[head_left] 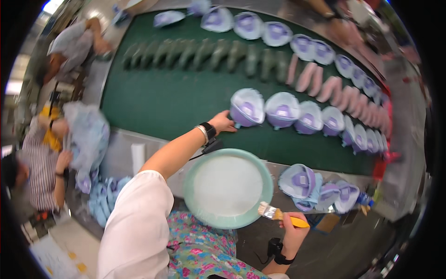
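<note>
My left hand (222, 122) reaches over a green work surface. Its fingers are closed at the left edge of a purple and light-blue piece that looks like a shoe upper (247, 108), the leftmost of a row. The fingertips are partly hidden by it. In my right hand (293, 228) is a paintbrush (277, 213) with a yellow handle, a metal ferrule and whitish bristles. Its bristles point left, at the right rim of a pale green basin (189, 195). White liquid (227, 185) fills much of the basin.
More purple uppers (282, 110) continue rightward, with another row (277, 33) along the far edge. Between them lie blurred dark green sole-shaped pieces (204, 53) and pink ones (331, 88). Stacked uppers (299, 182) lie right of the basin. People (42, 162) work at the left.
</note>
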Action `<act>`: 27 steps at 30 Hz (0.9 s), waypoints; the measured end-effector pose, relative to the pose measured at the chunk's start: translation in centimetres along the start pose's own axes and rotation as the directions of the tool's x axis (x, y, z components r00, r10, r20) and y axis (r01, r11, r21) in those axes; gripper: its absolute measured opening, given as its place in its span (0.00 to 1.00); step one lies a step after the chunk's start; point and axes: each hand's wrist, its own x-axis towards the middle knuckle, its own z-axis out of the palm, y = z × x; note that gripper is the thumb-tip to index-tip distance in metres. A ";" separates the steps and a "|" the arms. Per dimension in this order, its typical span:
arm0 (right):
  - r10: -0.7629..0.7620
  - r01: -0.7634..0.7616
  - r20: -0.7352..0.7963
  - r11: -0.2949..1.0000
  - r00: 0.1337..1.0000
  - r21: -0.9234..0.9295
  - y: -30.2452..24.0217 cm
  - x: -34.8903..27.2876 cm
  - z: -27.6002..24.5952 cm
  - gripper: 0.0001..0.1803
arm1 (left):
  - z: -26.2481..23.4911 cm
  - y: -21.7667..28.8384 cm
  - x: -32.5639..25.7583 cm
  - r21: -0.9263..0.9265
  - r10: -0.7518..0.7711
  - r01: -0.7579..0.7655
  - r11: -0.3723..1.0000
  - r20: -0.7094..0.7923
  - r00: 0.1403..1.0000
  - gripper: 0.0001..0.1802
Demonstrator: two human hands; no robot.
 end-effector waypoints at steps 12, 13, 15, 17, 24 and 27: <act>-0.475 0.509 0.258 0.857 0.841 -0.079 -4.3 -1.4 5.4 0.16 | -23.8 -16.5 -48.3 0.687 0.350 0.447 0.573 -0.698 0.624 0.35; -0.454 0.478 0.258 0.877 0.853 -0.037 -4.6 -2.0 6.5 0.16 | -23.4 -19.6 -50.7 0.646 0.362 0.543 0.537 -0.757 0.544 0.38; -0.388 0.416 0.341 0.909 0.856 -0.008 -5.6 -2.8 8.0 0.17 | -21.4 -25.0 -53.5 0.629 0.540 0.522 0.576 -0.772 0.334 0.43; -0.373 0.398 0.363 0.917 0.854 0.007 -6.3 -4.3 10.1 0.18 | -19.3 -26.8 -54.6 0.426 0.533 0.617 0.662 -0.846 0.011 0.44; -0.365 0.467 0.518 0.881 0.773 -0.076 -8.3 -7.4 15.4 0.19 | -21.8 -37.7 -51.2 -0.458 -0.362 -0.454 0.764 -0.888 0.285 0.51; -0.382 0.498 0.498 0.859 0.778 -0.120 -8.3 -8.8 16.3 0.19 | -22.1 -34.3 -49.1 -0.422 -0.292 -0.482 0.768 -0.900 0.324 0.50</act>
